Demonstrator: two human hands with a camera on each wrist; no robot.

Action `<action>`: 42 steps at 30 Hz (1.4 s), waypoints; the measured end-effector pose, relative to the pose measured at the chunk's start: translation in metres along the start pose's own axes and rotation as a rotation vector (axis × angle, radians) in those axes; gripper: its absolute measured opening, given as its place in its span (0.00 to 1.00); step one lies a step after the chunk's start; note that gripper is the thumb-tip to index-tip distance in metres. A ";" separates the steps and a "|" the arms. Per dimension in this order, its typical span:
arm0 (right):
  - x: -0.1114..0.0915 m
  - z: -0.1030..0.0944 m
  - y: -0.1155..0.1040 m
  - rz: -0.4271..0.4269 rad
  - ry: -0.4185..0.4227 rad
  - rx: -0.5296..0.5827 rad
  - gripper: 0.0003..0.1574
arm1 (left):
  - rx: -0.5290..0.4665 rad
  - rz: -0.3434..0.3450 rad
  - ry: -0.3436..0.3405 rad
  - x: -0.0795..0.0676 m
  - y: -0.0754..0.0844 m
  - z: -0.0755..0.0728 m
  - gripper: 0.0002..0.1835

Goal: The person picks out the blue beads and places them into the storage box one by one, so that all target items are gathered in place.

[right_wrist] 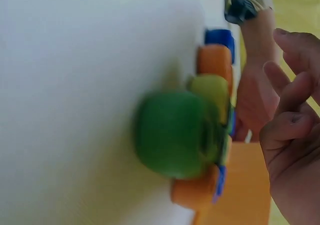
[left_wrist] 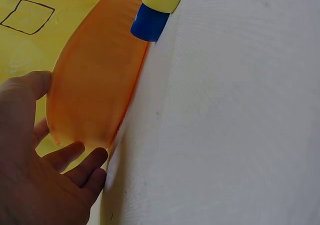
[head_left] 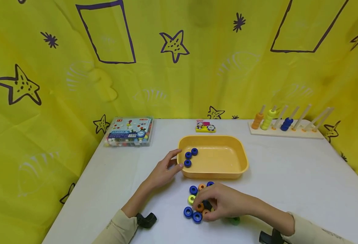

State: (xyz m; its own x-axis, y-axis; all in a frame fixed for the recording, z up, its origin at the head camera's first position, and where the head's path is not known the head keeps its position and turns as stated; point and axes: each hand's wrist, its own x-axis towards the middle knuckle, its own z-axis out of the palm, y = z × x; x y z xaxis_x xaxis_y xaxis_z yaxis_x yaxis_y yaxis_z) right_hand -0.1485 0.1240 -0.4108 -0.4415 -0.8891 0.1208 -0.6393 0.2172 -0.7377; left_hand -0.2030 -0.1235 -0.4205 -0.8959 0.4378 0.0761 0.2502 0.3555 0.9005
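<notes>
My left hand holds the left end of a yellow-orange tray. In the left wrist view the thumb is at the tray's rim and the other fingers lie against the outer wall. Three blue beads sit at the left inside the tray. My right hand is over a pile of ring-shaped beads in front of the tray, thumb and forefinger apart with nothing visibly held. Blue beads, orange beads, a yellow bead and a green bead show around it; the hand hides others.
A wooden peg board with orange, yellow and blue beads on some pegs stands at the back right. At the back left lies a clear boxed set. A small colourful toy piece is behind the tray, before a yellow curtain.
</notes>
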 end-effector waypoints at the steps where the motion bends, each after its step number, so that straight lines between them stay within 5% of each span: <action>1: 0.000 0.003 0.001 -0.006 -0.012 -0.008 0.16 | 0.000 0.000 0.002 0.000 0.000 0.000 0.28; 29: 0.002 0.023 0.011 0.020 -0.042 -0.078 0.13 | -0.002 -0.015 -0.003 -0.002 0.000 0.002 0.28; 35: 0.005 -0.003 0.001 0.095 0.019 0.016 0.13 | -0.007 -0.002 -0.007 -0.002 -0.001 0.001 0.28; 42: 0.018 -0.066 0.003 0.185 0.199 -0.079 0.11 | -0.019 0.023 -0.013 -0.001 -0.002 0.000 0.28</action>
State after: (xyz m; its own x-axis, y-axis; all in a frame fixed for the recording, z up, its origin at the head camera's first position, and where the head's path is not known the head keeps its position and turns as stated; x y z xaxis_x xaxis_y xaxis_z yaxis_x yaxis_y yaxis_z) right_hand -0.1998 0.1356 -0.3671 -0.6653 -0.7364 0.1230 -0.5801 0.4062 -0.7060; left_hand -0.2031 -0.1247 -0.4225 -0.8851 0.4564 0.0912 0.2633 0.3294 0.9068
